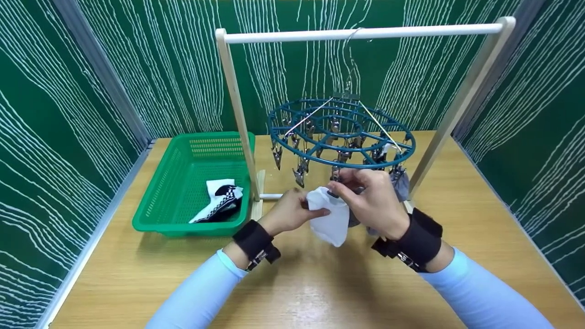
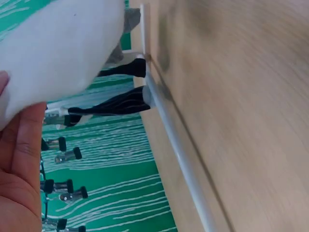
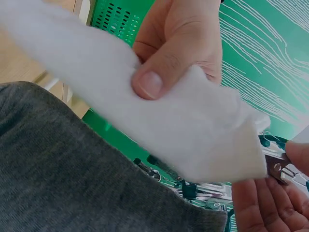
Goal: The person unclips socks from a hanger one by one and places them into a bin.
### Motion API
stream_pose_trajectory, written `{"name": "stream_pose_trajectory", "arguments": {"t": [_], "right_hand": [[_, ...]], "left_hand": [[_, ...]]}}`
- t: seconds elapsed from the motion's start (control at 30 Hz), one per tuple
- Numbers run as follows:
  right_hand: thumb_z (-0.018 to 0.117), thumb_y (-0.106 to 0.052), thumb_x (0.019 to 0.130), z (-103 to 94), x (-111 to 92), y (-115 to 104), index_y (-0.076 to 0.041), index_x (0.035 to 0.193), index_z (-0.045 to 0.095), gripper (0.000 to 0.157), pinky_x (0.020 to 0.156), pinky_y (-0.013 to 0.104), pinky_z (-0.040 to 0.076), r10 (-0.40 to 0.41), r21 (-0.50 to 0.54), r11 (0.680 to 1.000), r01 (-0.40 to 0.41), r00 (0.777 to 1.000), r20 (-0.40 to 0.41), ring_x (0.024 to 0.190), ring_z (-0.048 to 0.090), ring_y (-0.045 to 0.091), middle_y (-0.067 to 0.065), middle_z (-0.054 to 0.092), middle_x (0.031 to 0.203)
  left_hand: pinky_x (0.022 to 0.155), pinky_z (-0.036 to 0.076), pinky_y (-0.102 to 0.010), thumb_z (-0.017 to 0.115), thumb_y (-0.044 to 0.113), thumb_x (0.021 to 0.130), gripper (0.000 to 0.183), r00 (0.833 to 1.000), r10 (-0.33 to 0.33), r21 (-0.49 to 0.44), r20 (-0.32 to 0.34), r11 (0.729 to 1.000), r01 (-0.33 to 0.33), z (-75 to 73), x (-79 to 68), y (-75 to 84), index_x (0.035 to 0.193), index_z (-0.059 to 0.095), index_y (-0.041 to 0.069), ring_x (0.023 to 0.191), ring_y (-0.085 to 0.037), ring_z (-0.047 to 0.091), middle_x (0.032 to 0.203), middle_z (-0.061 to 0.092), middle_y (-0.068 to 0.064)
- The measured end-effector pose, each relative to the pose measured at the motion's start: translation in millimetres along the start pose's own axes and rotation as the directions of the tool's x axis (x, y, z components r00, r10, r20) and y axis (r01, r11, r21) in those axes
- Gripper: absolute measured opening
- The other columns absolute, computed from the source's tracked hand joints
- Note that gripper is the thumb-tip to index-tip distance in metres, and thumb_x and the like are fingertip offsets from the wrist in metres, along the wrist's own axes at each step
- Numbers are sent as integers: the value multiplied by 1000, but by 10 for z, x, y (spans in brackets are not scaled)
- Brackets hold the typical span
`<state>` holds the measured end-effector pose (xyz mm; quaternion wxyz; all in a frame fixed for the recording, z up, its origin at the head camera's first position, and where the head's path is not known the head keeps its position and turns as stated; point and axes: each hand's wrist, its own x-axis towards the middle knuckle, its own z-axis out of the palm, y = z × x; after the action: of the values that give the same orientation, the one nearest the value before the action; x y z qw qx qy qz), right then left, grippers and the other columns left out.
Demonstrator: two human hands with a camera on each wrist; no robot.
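Observation:
A white sock (image 1: 331, 226) hangs below a round teal clip hanger (image 1: 311, 157). My left hand (image 1: 292, 212) pinches the sock near its upper part; in the right wrist view the thumb lies across the white fabric. My right hand (image 1: 377, 201) is at the sock's cuff, under the hanger's front rim. It pinches a metal clip (image 3: 275, 166) beside the cuff edge. Whether the clip's jaws bite the fabric is hard to tell. A dark grey sock (image 3: 72, 164) hangs close to my right hand.
A green basket (image 1: 183, 228) at the left holds black-and-white checkered socks (image 1: 221, 201). The hanger hooks over a white bar (image 1: 292, 35) on a wooden stand. Several clips dangle from the ring, and dark striped socks (image 2: 120, 104) hang farther back.

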<state>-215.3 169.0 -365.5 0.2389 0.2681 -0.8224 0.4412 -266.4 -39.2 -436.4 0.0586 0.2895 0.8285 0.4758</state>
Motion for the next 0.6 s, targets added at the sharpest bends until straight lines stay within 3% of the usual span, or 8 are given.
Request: {"name": "stream_pose_trajectory", "arguments": {"t": [0.1,0.4,0.6], "right_hand": [[79,3,96,12,-3,13,7,101,80,7,74,7,58,-30,-1,1000,30,999,-27,77,80,27,15,83,91],[79,11,91,47,-18,47,7,95,81,6,68,6,55,-112,4,994,113,988,-104,71,76,13,16,82,86],[78,12,91,50,-18,52,7,94,81,7,67,6,54,-146,29,988,151,981,-126,72,72,0,16,82,85]], "left_hand": [[87,67,-37,83,17,98,22,1000,-17,-8,-15,1000,17,-14,-2,14,111,81,-1,97,-25,80,107,83,-17],[89,67,-37,82,15,99,17,999,-50,-4,-9,999,50,-43,18,-4,108,84,1,95,-20,77,108,84,-15],[83,66,-35,80,5,98,7,997,44,110,-57,993,-38,-55,42,-140,96,83,-1,85,-16,68,97,82,-16]]}}
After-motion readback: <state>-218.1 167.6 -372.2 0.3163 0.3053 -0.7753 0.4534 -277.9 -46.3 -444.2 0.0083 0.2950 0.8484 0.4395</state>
